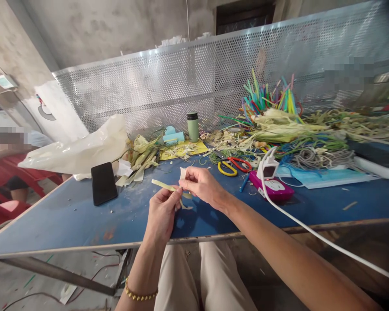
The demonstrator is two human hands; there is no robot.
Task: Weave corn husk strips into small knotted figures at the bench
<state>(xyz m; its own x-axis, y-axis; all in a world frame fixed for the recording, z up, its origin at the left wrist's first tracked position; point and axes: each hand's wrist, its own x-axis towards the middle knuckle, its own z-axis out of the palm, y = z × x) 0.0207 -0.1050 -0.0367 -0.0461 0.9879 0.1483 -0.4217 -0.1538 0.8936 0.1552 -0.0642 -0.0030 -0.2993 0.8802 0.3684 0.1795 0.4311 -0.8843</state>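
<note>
At nine o'clock from the hands, I record a black smartphone (104, 183) lying on the blue tabletop (132, 220). Next, the left hand (164, 208): thumb and fingers closed in a pinch on a pale husk strip (161, 185), located between both hands over the table. The right hand (201, 185), fingers curled, pinches a whitish piece (182, 172); whether it joins that strip, I cannot tell. Scissors (239, 159) lie at two o'clock. Step in hand, I judge: fine two-handed strip work; the next move calls for light, steady pinches.
</note>
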